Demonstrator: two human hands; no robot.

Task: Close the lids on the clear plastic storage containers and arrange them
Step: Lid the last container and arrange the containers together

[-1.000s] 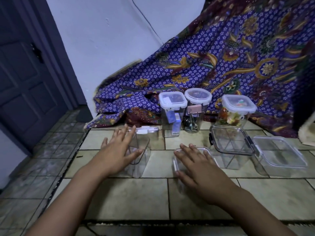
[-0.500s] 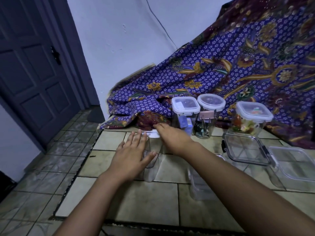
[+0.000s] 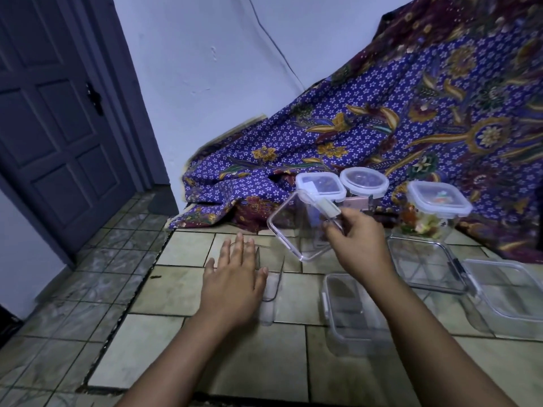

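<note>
3 lidded jars [image 3: 363,186] behind lid [image 3: 296,230] w/ right-hand grip [image 3: 357,239].

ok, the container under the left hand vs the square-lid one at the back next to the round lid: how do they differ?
The open container has no lid on and looks empty; the back square container has its lid on and holds items. The open one sits near, against the left hand; the back one stands by the patterned cloth. The right hand holds a clear lid in the air. Both containers are clear plastic.
</note>
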